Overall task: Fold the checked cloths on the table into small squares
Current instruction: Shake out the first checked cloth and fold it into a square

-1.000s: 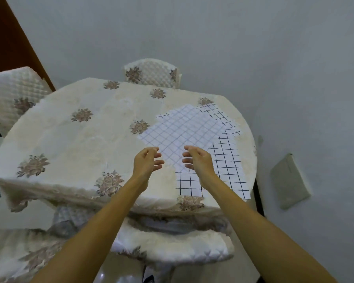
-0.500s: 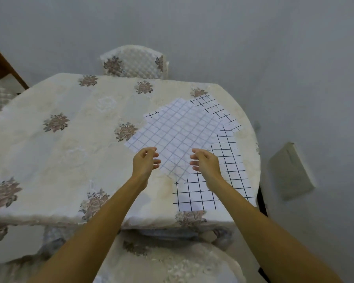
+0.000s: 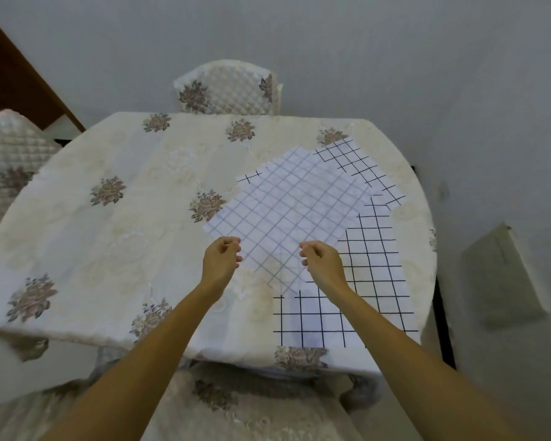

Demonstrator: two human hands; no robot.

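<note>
- Well, the desk is the biggest thing. It wears a cream cover with brown flowers, and its near left edge is blurry.
- One padded chair stands behind the desk, with its seat hidden.
- All the checked cloths lie in a loose pile on the right half of the desk.
- The top cloth has pale lines and is turned like a diamond. One corner points at the person and the other points away. That near corner looks faint and is hard to make out.
- The near cloth has dark lines and reaches the desk's front edge. Its long side runs away from the person, and its far left part is hidden.
- The far cloth is mostly covered too, so only a tilted strip shows.
- The left hand is at the top cloth's left edge, and the right hand is over its right edge. Both have curled fingers with the tips near the thumb. I cannot tell if they hold the cloth.
</note>
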